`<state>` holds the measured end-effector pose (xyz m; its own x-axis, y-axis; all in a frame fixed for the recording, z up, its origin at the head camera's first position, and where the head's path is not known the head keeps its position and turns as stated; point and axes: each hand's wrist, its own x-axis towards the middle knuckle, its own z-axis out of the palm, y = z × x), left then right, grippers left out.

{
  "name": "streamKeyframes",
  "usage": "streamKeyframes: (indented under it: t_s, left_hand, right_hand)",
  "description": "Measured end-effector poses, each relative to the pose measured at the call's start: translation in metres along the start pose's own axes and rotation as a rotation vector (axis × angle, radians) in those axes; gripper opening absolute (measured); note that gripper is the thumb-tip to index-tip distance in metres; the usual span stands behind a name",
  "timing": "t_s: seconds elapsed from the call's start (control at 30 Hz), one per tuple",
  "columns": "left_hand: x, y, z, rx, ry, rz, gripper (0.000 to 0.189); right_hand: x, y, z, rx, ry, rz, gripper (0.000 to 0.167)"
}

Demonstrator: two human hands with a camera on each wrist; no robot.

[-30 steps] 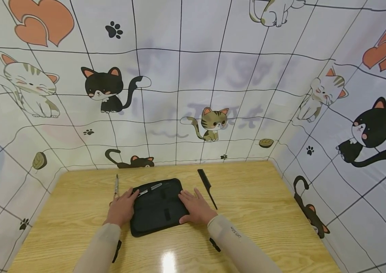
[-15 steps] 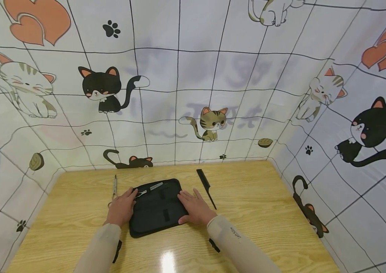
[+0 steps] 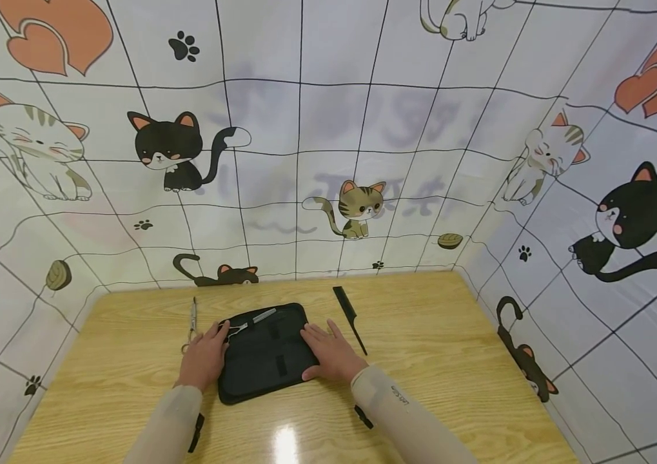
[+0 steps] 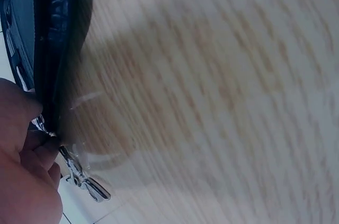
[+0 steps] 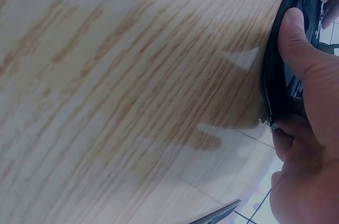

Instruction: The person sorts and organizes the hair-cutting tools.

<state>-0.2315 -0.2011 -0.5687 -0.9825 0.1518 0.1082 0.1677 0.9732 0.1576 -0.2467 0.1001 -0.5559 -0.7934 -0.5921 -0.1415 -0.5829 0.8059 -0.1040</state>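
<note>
A black zip-edged case (image 3: 253, 370) lies unfolded on the table between both hands. Tucked under a strap near its far left corner is a pair of silver scissors (image 3: 264, 315), its handle end partly hidden at my left fingertips. My left hand (image 3: 202, 361) holds the case's left edge, fingers at the far corner. My right hand (image 3: 336, 354) grips the right edge; in the right wrist view the thumb (image 5: 296, 36) lies on top of the rim and the fingers curl at its far part.
Another pair of silver scissors (image 3: 193, 319) lies left of the case, beyond my left hand. A black tail comb (image 3: 347, 309) lies to the right, past my right hand. The wooden table (image 3: 438, 361) meets cat-print cloth walls (image 3: 282, 129) at the back and sides.
My left fingertips have drawn slightly left, showing more of the tucked scissors' handle. The right hand keeps its place on the case. The head view has shifted a little.
</note>
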Motion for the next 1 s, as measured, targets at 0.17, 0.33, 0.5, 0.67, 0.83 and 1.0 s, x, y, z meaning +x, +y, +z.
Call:
streamKeyframes:
  t_s: [0.17,0.33,0.5,0.67,0.83,1.0]
  left_hand:
    - [0.001,0.0,-0.002,-0.017,-0.009,-0.008,0.048]
    - [0.003,0.003,-0.003,-0.037,-0.033,-0.023,0.047]
    - [0.006,0.006,-0.001,-0.027,-0.064,-0.024,0.048]
    - [0.009,0.008,0.002,-0.012,-0.094,-0.029,0.05]
    - [0.013,0.009,0.007,0.015,-0.109,-0.031,0.05]
    - [0.014,0.013,0.009,0.026,-0.115,-0.049,0.05]
  right_hand:
    - [0.0,0.0,0.0,-0.014,-0.004,-0.001,0.093]
    - [0.001,0.0,-0.001,-0.022,-0.009,0.005,0.093]
    - [0.001,0.0,-0.001,-0.023,-0.016,0.009,0.093]
    - [0.002,0.0,0.0,-0.025,-0.017,0.008,0.094]
    - [0.002,0.001,0.001,-0.013,-0.02,0.007,0.093]
    - [0.001,0.0,0.001,-0.013,-0.013,0.003,0.093]
